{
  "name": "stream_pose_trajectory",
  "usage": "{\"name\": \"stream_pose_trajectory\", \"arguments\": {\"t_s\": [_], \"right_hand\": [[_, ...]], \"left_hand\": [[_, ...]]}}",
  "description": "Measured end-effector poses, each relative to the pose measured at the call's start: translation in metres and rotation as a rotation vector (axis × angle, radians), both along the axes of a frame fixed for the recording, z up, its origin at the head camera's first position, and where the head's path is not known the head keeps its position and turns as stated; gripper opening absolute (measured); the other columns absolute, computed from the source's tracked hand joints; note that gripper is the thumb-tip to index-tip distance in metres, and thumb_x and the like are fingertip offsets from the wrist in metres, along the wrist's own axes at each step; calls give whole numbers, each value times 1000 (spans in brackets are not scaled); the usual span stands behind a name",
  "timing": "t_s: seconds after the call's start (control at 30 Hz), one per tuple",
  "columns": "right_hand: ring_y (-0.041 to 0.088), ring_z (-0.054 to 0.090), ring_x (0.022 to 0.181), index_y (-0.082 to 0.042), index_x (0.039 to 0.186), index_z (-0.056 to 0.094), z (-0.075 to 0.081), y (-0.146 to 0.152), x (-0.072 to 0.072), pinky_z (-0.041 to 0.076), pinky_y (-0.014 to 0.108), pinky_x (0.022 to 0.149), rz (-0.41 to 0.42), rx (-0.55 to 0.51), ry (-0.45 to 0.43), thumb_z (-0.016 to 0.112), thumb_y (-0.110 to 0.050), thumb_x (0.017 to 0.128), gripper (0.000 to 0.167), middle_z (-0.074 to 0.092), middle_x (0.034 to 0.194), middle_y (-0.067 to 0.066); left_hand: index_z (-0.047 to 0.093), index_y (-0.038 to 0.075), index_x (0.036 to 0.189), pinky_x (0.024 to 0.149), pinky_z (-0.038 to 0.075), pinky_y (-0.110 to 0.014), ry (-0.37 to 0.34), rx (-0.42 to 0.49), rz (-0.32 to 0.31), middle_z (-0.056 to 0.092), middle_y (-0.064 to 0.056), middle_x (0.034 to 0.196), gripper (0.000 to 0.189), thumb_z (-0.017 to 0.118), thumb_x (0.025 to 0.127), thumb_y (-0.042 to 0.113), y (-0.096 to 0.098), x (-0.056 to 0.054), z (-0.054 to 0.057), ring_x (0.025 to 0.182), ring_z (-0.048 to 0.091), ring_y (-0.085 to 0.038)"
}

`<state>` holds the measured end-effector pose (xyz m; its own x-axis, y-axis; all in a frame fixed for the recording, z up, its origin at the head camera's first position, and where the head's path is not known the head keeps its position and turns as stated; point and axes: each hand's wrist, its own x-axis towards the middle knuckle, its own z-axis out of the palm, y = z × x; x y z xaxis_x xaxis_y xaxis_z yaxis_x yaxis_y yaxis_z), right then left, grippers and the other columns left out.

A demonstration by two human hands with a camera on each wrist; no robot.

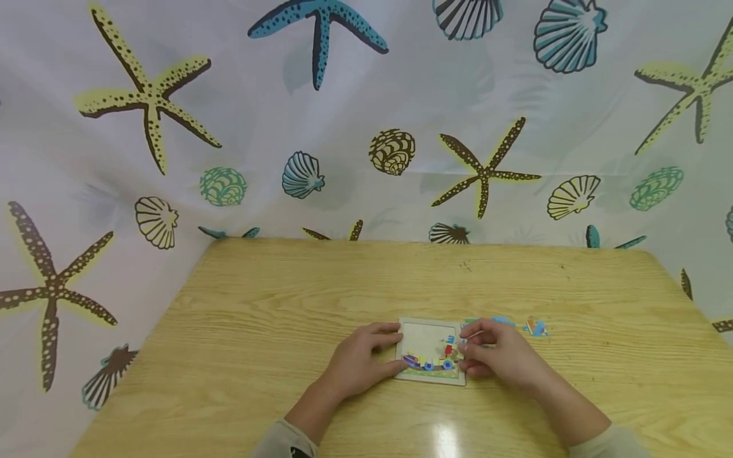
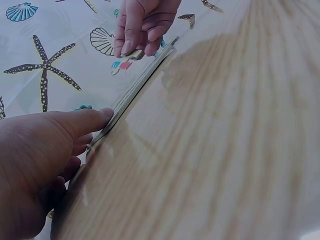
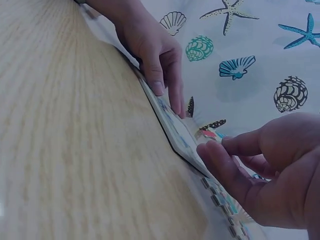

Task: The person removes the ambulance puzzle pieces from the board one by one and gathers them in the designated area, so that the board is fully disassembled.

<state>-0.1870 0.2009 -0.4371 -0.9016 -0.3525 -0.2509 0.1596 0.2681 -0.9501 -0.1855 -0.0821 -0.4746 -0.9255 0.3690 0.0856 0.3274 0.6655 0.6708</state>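
Observation:
A small jigsaw tray (image 1: 431,381) with a pale rim lies on the table, its lower part filled with a picture of blue-wheeled vehicles. My left hand (image 1: 361,359) rests at the tray's left side, the thumb near the lower corner and straight fingers by the upper one. Over the tray's right side, my right hand (image 1: 498,353) pinches a jigsaw piece (image 2: 125,65) with red and blue on it between thumb and fingertips. The piece (image 3: 209,133) is tilted and partly covered by the fingers in the right wrist view.
Beyond the right hand lie loose jigsaw pieces (image 1: 536,327), some partly hidden by it. They also show as a row of knobbly edges (image 3: 222,202) in the right wrist view. A wood-grain table (image 1: 275,299) meets a hanging cloth (image 1: 355,108) with shells and starfish.

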Motion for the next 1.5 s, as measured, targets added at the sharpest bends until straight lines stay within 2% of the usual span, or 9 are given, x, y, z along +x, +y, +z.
{"name": "stream_pose_trajectory", "arguments": {"t_s": [0.17,0.33,0.7,0.97,1.1,1.2,1.37,1.5], "right_hand": [[21,72,89,10,122,54,4,18,-8,61,32,83,19,2,0,64,-5,96,31,60,100,14],[21,72,91,12,124,51,5,45,-18,61,34,85,49,23,-20,65,-6,96,36,58,103,13],[18,66,91,13,126,50,8,86,-29,61,33,84,86,103,-42,65,-8,96,39,56,102,12],[19,69,91,10,122,52,9,108,-34,61,33,83,98,144,-88,70,-18,94,42,58,98,9],[19,70,88,10,119,54,10,118,-34,61,32,80,85,177,-85,70,-16,95,39,60,95,9],[19,71,84,11,115,56,11,120,-31,62,31,76,71,223,-64,68,-10,95,31,63,94,10],[15,69,71,9,98,60,12,115,-27,60,29,64,33,395,40,68,-4,92,16,69,85,11],[15,67,67,8,93,59,14,110,-26,59,28,61,-3,461,70,69,-3,91,14,67,80,10]], "left_hand": [[66,12,131,110,44,-52,-2,-1,-7,57,4,144,56,77,86,43,1,-1,-2,136,51,-28],[67,12,131,108,45,-52,0,-3,-6,58,4,144,56,77,86,43,2,-1,-2,135,52,-29],[67,13,131,109,44,-52,12,-14,-2,58,4,143,55,77,86,43,3,1,-1,135,52,-28],[67,12,130,110,43,-52,16,-16,-4,58,3,143,55,77,86,43,4,0,-2,135,52,-28],[67,12,130,110,43,-52,22,-18,-6,58,3,144,54,77,86,43,3,0,-3,136,52,-29],[67,12,130,109,44,-52,34,-20,-5,58,4,143,54,77,86,42,2,1,-2,135,52,-28],[68,12,130,108,45,-52,36,-14,0,59,4,143,53,77,86,41,1,1,-1,135,52,-28],[68,12,129,108,45,-52,39,-13,1,59,4,143,53,78,86,41,0,0,0,135,52,-29]]}}
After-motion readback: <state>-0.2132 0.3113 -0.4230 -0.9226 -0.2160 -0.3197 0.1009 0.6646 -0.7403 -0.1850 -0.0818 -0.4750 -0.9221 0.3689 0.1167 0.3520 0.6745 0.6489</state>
